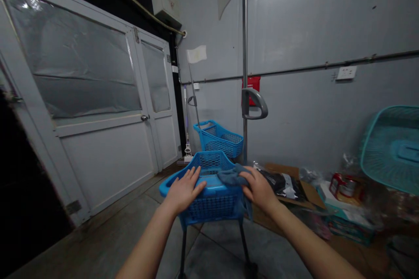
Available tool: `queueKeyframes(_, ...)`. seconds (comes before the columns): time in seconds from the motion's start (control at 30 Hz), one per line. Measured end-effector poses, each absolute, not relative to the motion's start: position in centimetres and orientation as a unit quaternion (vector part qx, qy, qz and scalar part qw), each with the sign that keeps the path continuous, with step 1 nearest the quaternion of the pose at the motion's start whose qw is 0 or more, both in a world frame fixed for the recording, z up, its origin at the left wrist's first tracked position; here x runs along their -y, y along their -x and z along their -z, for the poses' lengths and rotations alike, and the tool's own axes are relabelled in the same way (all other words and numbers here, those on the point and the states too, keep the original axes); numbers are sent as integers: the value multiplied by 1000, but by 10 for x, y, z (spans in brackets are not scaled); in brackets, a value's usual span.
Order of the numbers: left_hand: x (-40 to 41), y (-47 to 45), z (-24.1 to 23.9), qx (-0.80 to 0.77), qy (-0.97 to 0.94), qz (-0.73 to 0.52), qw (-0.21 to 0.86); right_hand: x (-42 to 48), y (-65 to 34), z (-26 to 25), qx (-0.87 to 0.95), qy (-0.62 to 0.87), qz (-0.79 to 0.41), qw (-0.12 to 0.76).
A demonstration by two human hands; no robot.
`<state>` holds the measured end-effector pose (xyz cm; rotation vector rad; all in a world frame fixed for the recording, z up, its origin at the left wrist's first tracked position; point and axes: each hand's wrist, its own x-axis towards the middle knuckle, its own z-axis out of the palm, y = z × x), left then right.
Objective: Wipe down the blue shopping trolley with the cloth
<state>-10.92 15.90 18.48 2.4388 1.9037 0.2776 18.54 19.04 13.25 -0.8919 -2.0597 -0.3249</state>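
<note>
A blue plastic basket (209,202) on thin dark legs stands right in front of me. My left hand (183,189) lies flat on its near left rim, fingers stretched out. On the right rim my right hand (258,188) presses down on a grey-blue cloth (231,175) that drapes over the basket's edge, its fingers curled over the cloth.
A second blue basket (220,138) and a mop (187,139) stand by the far wall. A metal pole with a grey handle (255,103) rises behind the basket. White doors (108,139) line the left. Cardboard, bags, cans (343,185) and a teal rack (393,148) crowd the right floor.
</note>
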Motion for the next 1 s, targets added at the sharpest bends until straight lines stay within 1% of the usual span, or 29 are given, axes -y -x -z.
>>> queueKeyframes(0.1, -159, 102, -184, -606, -789, -95, 14, -202, -192, -138, 759, 435, 92, 475)
queueKeyframes(0.17, -160, 94, -183, -605, -790, -102, 8, -198, -181, -135, 745, 451, 102, 481)
queueKeyframes(0.37, -157, 86, -180, -609, -785, -113, -15, -164, -131, -112, 790, 386, 137, 456)
queueKeyframes(0.5, -154, 91, -178, -596, -794, -119, -17, -168, -158, -110, 836, 342, 141, 407)
queueKeyframes(0.57, -154, 92, -176, -590, -797, -125, -22, -181, -185, -114, 829, 362, 125, 407)
queueKeyframes(0.63, -154, 91, -175, -590, -796, -131, -30, -198, -212, -119, 789, 415, 101, 441)
queueKeyframes(0.73, -153, 90, -174, -591, -794, -134, -37, -221, -241, -128, 693, 496, 80, 517)
queueKeyframes(0.8, -153, 90, -175, -590, -795, -132, -38, -230, -248, -132, 655, 516, 81, 546)
queueKeyframes(0.87, -153, 90, -175, -589, -797, -130, -40, -232, -242, -136, 684, 492, 76, 534)
queueKeyframes(1.0, -154, 91, -173, -594, -792, -135, -51, -220, -209, -139, 784, 432, 56, 441)
